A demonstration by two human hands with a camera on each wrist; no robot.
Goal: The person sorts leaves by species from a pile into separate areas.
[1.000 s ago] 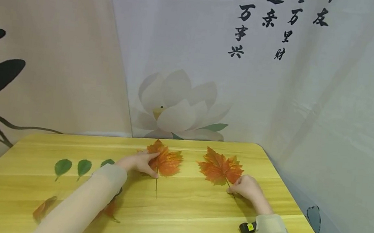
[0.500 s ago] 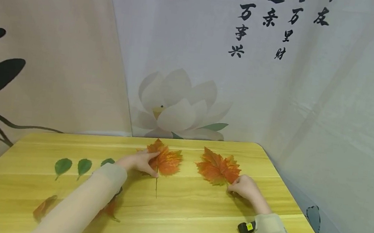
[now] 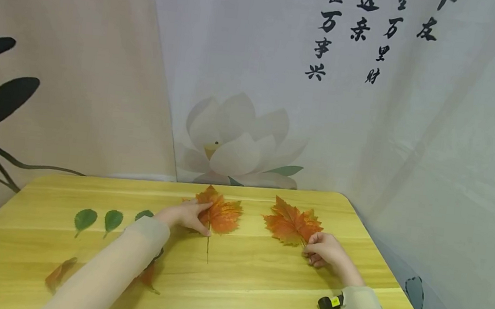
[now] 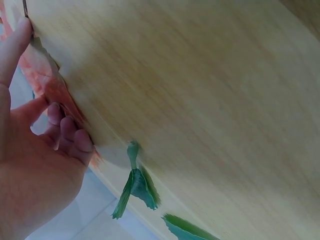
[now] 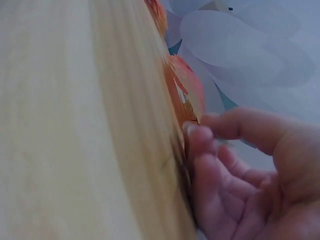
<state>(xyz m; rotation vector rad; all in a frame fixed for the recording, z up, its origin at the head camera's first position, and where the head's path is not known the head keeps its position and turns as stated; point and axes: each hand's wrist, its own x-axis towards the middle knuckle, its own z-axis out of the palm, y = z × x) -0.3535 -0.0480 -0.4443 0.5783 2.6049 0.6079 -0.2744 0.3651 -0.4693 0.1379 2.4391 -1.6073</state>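
Note:
Two orange-red artificial maple leaves lie near the table's far edge. On the left maple leaf [image 3: 224, 215] rests my left hand [image 3: 183, 217], thumb and index finger spread, with the thumb by its thin stem [image 3: 207, 249]. The left wrist view shows the thumb straight and the other fingers loosely bent against the leaf. My right hand [image 3: 327, 250] pinches the stem of the right maple leaf [image 3: 287, 223] between thumb and index finger, just below the blade. In the right wrist view those fingertips [image 5: 202, 131] meet low over the wood, beside the leaf.
Green leaves [image 3: 85, 219] lie in a row on the yellow wooden table [image 3: 231, 300], left of my left arm. A reddish-brown leaf [image 3: 60, 273] lies nearer, and another [image 3: 148, 276] is partly hidden by the sleeve. A black device [image 3: 329, 304] sits at the right cuff. Printed curtains [image 3: 256, 74] hang behind.
The right maple leaf shifts slightly left, then back right, with my right hand at its stem. The lower fingers of that hand now show more. My left hand stays put; the head view shifts slightly.

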